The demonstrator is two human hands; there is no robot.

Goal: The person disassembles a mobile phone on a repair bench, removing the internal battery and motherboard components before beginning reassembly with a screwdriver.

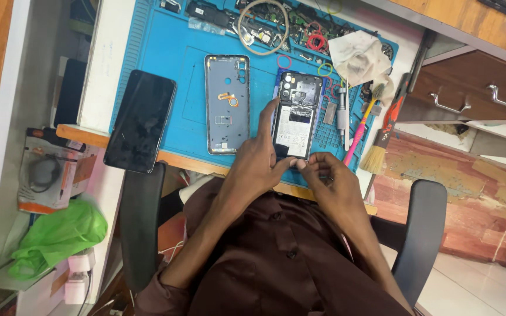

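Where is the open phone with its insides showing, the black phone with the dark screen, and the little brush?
Open phone [296, 117], head view, on its white battery.
Black phone [140, 120], head view, middle of the dark screen.
Brush [374, 159], head view, on its pale bristles.
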